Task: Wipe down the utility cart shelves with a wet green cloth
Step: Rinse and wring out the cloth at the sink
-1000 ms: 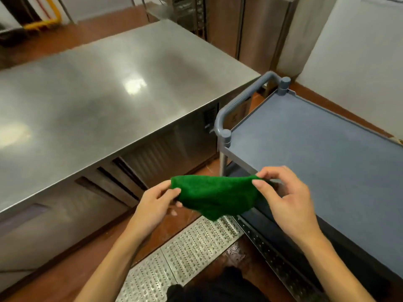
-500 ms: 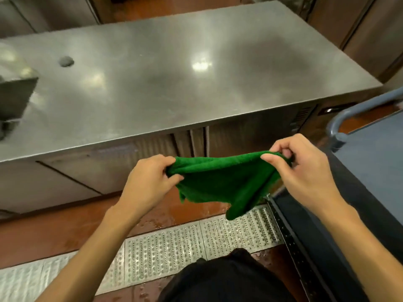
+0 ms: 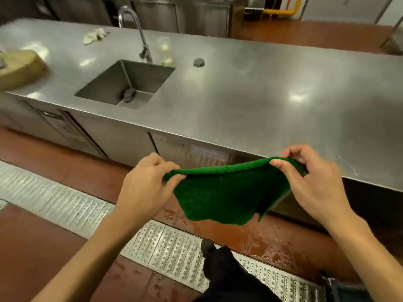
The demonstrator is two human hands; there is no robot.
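A green cloth (image 3: 226,192) hangs spread between both hands, in front of the steel counter's edge and above the wet red floor. My left hand (image 3: 146,188) pinches its left top corner. My right hand (image 3: 314,184) pinches the right top corner, a little higher. Only a dark grey-blue corner of the utility cart (image 3: 335,286) shows at the bottom right edge; its shelves are out of view.
A long steel counter (image 3: 250,94) runs across ahead, with a sink (image 3: 128,83), a tap (image 3: 135,29), a clear glass (image 3: 165,50) and a round wooden block (image 3: 19,68) at the left. A metal drain grate (image 3: 170,245) crosses the floor. My dark shoe (image 3: 208,247) is on it.
The view has swung left, away from the cart and toward the sink. My hands have drawn further apart, spreading the cloth wider.
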